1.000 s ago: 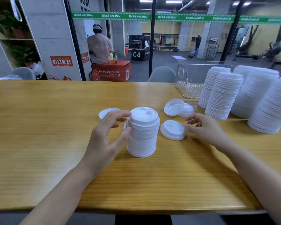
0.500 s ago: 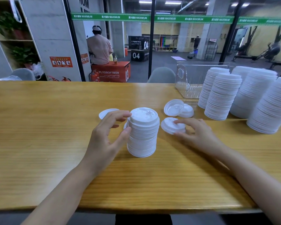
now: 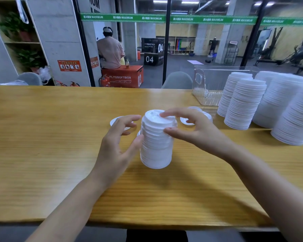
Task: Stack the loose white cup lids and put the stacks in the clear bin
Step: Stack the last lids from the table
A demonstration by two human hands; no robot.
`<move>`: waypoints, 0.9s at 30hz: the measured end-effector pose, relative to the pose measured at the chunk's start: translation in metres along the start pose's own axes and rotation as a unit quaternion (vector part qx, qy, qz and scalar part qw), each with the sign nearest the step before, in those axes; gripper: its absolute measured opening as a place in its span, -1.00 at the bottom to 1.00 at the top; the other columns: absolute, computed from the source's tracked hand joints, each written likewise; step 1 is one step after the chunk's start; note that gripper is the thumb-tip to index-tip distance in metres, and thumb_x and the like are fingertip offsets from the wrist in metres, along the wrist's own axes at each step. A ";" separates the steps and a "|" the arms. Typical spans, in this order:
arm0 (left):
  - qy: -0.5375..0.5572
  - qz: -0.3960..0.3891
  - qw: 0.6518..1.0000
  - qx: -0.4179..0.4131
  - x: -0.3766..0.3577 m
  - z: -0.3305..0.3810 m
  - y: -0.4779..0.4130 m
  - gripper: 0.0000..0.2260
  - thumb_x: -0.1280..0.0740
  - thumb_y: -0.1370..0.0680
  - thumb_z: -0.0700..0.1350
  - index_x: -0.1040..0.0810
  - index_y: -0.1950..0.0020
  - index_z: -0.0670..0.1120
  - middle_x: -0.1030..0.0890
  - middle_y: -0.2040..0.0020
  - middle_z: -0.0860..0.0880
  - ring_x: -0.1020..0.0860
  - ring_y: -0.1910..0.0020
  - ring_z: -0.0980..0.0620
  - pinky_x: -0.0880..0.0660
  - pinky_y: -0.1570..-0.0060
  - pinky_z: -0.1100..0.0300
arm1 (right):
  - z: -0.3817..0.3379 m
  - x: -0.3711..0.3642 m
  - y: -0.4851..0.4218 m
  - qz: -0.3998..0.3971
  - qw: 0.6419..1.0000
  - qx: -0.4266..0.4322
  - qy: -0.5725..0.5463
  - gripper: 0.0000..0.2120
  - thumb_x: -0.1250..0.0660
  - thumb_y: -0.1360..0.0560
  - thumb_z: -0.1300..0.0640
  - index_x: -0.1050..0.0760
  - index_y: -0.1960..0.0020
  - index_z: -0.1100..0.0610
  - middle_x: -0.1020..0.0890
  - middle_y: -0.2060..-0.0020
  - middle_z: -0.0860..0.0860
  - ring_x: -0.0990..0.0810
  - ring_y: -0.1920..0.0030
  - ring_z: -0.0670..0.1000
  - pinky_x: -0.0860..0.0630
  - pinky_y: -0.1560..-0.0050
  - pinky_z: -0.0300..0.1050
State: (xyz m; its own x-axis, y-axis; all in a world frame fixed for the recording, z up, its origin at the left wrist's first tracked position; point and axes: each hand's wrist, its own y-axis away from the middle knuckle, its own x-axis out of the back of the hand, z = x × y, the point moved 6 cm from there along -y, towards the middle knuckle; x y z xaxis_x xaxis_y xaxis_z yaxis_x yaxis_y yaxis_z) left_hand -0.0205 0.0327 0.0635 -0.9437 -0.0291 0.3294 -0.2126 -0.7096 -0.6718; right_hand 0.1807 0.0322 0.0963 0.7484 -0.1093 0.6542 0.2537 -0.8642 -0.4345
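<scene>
A short stack of white cup lids (image 3: 156,147) stands on the wooden table (image 3: 42,137) in the middle of the head view. My right hand (image 3: 198,130) pinches the top lid (image 3: 154,117) of that stack, forefinger on top and thumb at its rim. Beside the stack's left wall is my left hand (image 3: 115,145), fingers loosely spread and thumb touching the stack. One loose lid (image 3: 115,121) lies behind my left hand. Two more loose lids (image 3: 193,108) show behind my right hand, partly hidden. The clear bin (image 3: 206,84) stands at the back right.
Several tall stacks of white lids (image 3: 243,103) stand on the table to the right, in front of and beside the bin. A glass wall runs behind the table's far edge, with a person seated beyond it. The table's near edge is close to me.
My right hand picked a loose lid up from the table to the right of the stack and brought it onto the stack's top. My left hand stayed beside the stack.
</scene>
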 end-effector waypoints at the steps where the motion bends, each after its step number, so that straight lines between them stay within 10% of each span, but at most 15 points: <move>1: -0.001 -0.001 1.000 -0.002 0.000 0.000 0.000 -0.66 -0.29 -0.53 0.06 -0.48 -0.30 0.06 -0.55 -0.21 0.11 -0.50 -0.24 0.02 -0.43 -0.18 0.28 | 0.000 -0.001 0.000 -0.002 1.000 0.001 -0.001 -0.65 -0.39 -0.40 -0.17 -0.56 -0.18 -0.20 -0.58 -0.19 -0.29 -0.41 -0.31 -0.20 -0.23 -0.18 -0.50; 17: -0.012 -0.018 1.000 -0.014 -0.004 -0.001 0.000 -0.68 -0.29 -0.54 0.01 -0.52 -0.28 -0.02 -0.55 -0.23 0.10 -0.52 -0.22 0.01 -0.44 -0.16 0.25 | 0.002 0.007 0.006 0.020 0.999 0.009 -0.025 -0.61 -0.44 -0.45 -0.13 -0.54 -0.26 -0.14 -0.55 -0.22 -0.27 -0.43 -0.29 -0.22 -0.32 -0.23 -0.33; 22: -0.013 -0.020 1.000 -0.012 -0.004 -0.001 0.000 -0.68 -0.30 -0.54 0.02 -0.51 -0.28 0.00 -0.55 -0.23 0.12 -0.52 -0.23 0.02 -0.43 -0.16 0.27 | 0.059 0.036 -0.002 0.148 0.983 -0.108 -0.020 -0.77 -0.36 -0.57 0.00 -0.58 -0.22 -0.04 -0.61 -0.12 -0.18 -0.53 -0.13 -0.07 -0.44 -0.15 -0.12; 27: -0.015 -0.018 1.000 -0.013 -0.004 -0.001 0.000 -0.66 -0.29 -0.53 0.03 -0.52 -0.28 -0.02 -0.55 -0.23 0.12 -0.52 -0.23 0.02 -0.43 -0.15 0.28 | 0.120 0.026 -0.001 0.109 0.953 -0.284 0.004 -0.70 -0.32 -0.58 -0.04 -0.54 -0.28 0.00 -0.62 -0.12 0.00 -0.56 -0.08 0.02 -0.45 -0.12 -0.10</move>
State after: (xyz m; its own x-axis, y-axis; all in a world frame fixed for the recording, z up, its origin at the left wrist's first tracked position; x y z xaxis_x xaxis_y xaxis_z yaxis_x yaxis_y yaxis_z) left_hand -0.0172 0.0340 0.0616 -0.9275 -0.0261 0.3729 -0.2527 -0.6914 -0.6769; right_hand 0.2735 0.0890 0.0387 0.7400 -0.3175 0.5930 -0.2813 -0.9469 -0.1559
